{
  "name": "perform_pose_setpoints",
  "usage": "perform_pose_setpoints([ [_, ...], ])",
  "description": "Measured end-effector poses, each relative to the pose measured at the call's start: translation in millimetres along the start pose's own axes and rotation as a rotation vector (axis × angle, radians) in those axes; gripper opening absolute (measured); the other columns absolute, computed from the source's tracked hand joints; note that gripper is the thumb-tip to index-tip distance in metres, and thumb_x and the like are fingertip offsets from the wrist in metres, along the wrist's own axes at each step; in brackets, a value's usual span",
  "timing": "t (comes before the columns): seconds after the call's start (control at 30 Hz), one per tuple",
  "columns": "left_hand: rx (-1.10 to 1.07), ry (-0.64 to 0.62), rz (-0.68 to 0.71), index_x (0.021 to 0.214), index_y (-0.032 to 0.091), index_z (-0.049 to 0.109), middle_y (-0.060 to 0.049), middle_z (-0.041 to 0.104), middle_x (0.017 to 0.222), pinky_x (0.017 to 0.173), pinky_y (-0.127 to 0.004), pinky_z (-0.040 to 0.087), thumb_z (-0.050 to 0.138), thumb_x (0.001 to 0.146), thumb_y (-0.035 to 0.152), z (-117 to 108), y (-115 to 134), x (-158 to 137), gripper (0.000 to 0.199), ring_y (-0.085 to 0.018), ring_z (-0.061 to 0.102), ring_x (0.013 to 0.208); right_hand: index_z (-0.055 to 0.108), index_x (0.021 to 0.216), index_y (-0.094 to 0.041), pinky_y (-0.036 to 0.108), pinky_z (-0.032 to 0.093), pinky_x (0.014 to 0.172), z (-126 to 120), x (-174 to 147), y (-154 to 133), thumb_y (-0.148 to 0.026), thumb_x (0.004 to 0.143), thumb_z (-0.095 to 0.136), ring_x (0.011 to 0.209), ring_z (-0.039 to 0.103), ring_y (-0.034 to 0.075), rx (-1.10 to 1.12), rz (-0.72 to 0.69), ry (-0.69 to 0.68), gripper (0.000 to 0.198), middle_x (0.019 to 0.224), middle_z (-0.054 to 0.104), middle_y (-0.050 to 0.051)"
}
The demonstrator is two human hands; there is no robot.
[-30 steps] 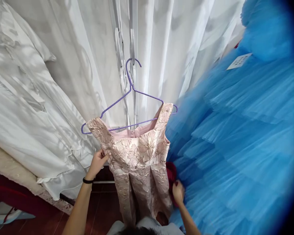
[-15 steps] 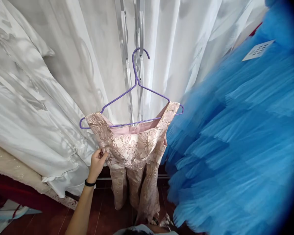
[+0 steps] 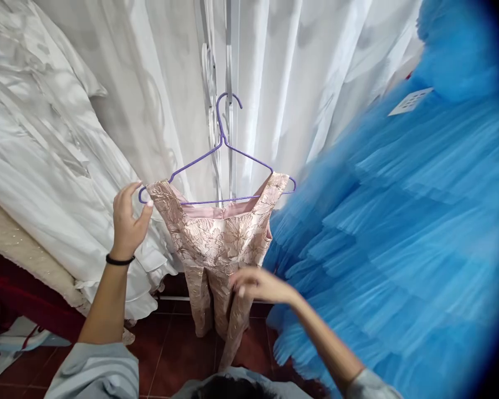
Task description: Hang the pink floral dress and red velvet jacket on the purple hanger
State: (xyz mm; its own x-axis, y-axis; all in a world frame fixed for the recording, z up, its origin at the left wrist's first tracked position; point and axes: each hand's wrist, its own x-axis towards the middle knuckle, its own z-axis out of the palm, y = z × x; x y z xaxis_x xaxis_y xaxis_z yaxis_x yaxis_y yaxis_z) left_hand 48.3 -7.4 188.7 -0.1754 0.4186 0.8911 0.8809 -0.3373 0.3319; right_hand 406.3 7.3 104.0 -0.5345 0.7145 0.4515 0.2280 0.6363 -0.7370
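Observation:
A pale pink dress (image 3: 220, 238) with a raised, gold-edged flower pattern hangs upright by its wide straps from a purple hanger (image 3: 245, 152). At the hanger's left end is my left hand (image 3: 127, 221), its thumb and fingers apart around the tip; whether they touch it I cannot tell. A black band circles that wrist. In front of the dress, just below the waist, my right hand (image 3: 260, 285) is slightly blurred, with its fingers loosely bent and nothing visible in them. Part of the skirt is hidden behind it.
White curtains (image 3: 270, 72) and a pale metal stand (image 3: 218, 122) rise behind the dress. Several white garments (image 3: 66, 166) hang at left. A large blue tulle dress (image 3: 382, 221) with a white tag (image 3: 411, 102) fills the right. Dark red tiles (image 3: 183, 349) cover the floor.
My left hand has let go of the bodice side and moved up and left to the hanger's end. My right hand has come into view before the skirt. The view has shifted slightly.

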Motion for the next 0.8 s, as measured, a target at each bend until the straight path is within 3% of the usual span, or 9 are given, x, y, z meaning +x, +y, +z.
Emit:
perform_pose_setpoints([
  [0.07, 0.051, -0.099, 0.118, 0.133, 0.017, 0.055, -0.014, 0.06, 0.133, 0.113, -0.042, 0.036, 0.051, 0.093, 0.038, 4, 8, 25, 0.046, -0.026, 0.052, 0.128, 0.068, 0.108, -0.022, 0.04, 0.05, 0.096, -51, 42, -4, -0.038, 0.091, 0.052, 0.107, 0.06, 0.023, -0.224, -0.146, 0.264, 0.029, 0.113, 0.067, 0.007],
  [0.13, 0.059, -0.214, 0.138, 0.125, 0.015, 0.061, -0.013, 0.066, 0.122, 0.105, -0.039, 0.043, 0.047, 0.095, 0.04, 12, 12, 43, 0.042, -0.025, 0.059, 0.117, 0.058, 0.13, -0.017, 0.046, 0.034, 0.112, -102, 89, -4, -0.037, 0.09, 0.048, 0.127, 0.047, 0.028, -0.55, -0.218, 0.555, 0.045, 0.135, 0.057, 0.013],
  [0.2, 0.08, -0.281, 0.098, 0.114, 0.015, 0.068, -0.011, 0.071, 0.11, 0.094, -0.036, 0.048, 0.047, 0.094, 0.042, 15, 8, 51, 0.04, -0.024, 0.065, 0.103, 0.059, 0.129, -0.013, 0.042, 0.042, 0.102, -142, 126, 1, -0.039, 0.089, 0.048, 0.116, 0.055, 0.026, -0.594, -0.183, 0.376, 0.048, 0.129, 0.062, 0.014],
  [0.27, 0.115, -0.274, 0.044, 0.107, 0.015, 0.071, -0.009, 0.073, 0.102, 0.086, -0.033, 0.05, 0.048, 0.094, 0.044, 9, -2, 51, 0.04, -0.023, 0.067, 0.095, 0.067, 0.114, -0.011, 0.034, 0.047, 0.085, -165, 146, 7, -0.042, 0.091, 0.044, 0.093, 0.061, 0.021, -0.56, -0.134, 0.15, 0.045, 0.107, 0.07, 0.012],
  [0.37, 0.123, -0.244, -0.052, 0.103, 0.01, 0.072, -0.007, 0.074, 0.093, 0.081, -0.032, 0.049, 0.049, 0.092, 0.047, -10, -32, 38, 0.045, -0.021, 0.066, 0.088, 0.072, 0.095, -0.01, 0.026, 0.042, 0.07, -178, 147, 13, -0.053, 0.092, 0.042, 0.072, 0.057, 0.015, -0.529, -0.119, 0.074, 0.053, 0.08, 0.069, 0.006],
  [0.47, -0.051, -0.228, -0.297, 0.092, 0.008, 0.071, -0.007, 0.071, 0.08, 0.075, -0.031, 0.051, 0.055, 0.082, 0.059, -18, -63, 7, 0.054, -0.02, 0.064, 0.078, 0.071, 0.088, -0.01, 0.023, 0.038, 0.06, -180, 133, 19, -0.063, 0.088, 0.045, 0.06, 0.053, 0.011, -0.432, -0.104, 0.044, 0.059, 0.066, 0.064, 0.004],
  [0.6, -0.26, -0.202, -0.616, 0.091, 0.01, 0.067, -0.007, 0.067, 0.071, 0.061, -0.032, 0.053, 0.06, 0.066, 0.074, 6, -76, -57, 0.07, -0.019, 0.06, 0.062, 0.064, 0.07, -0.014, 0.023, 0.039, 0.056, -163, 110, 50, -0.059, 0.086, 0.048, 0.05, 0.053, 0.012, -0.318, 0.001, -0.01, 0.05, 0.053, 0.06, 0.003],
  [0.7, -0.337, -0.258, -0.7, 0.101, 0.012, 0.066, -0.01, 0.071, 0.087, 0.072, -0.036, 0.055, 0.055, 0.07, 0.076, 35, -61, -127, 0.072, -0.023, 0.066, 0.076, 0.063, 0.073, -0.016, 0.028, 0.046, 0.061, -115, 75, 91, -0.052, 0.085, 0.046, 0.058, 0.059, 0.017, -0.201, 0.087, 0.212, 0.041, 0.062, 0.064, 0.005],
  [0.8, -0.362, -0.446, -0.694, 0.1, 0.016, 0.068, -0.012, 0.072, 0.106, 0.096, -0.041, 0.05, 0.052, 0.079, 0.067, 62, -33, -216, 0.057, -0.029, 0.065, 0.103, 0.067, 0.09, -0.02, 0.039, 0.051, 0.084, -35, 14, 125, -0.043, 0.083, 0.05, 0.089, 0.065, 0.024, -0.044, 0.161, 0.313, 0.03, 0.095, 0.071, 0.008],
])
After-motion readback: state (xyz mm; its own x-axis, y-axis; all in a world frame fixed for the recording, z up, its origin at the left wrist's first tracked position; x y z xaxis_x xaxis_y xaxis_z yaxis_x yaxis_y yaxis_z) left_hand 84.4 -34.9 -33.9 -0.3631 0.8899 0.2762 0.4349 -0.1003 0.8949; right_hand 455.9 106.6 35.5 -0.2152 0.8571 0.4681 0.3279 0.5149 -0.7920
